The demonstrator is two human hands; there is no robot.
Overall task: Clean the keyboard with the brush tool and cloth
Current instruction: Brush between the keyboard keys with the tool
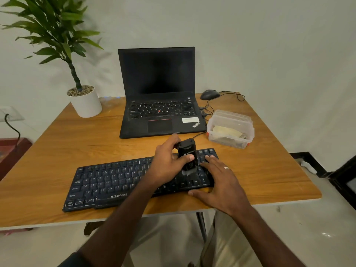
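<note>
While the left hand grips the brush tool upright on the keyboard near the desk's front edge, the right hand lies flat and spread, steadying it. Brushing seems underway (the cloth isn't clearly visible); next, sweep leftward along the key rows.

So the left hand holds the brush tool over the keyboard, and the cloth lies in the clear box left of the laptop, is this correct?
Not quite. In the head view the clear box with the cloth stands right of the laptop. The left hand does hold the brush tool over the keyboard.
</note>
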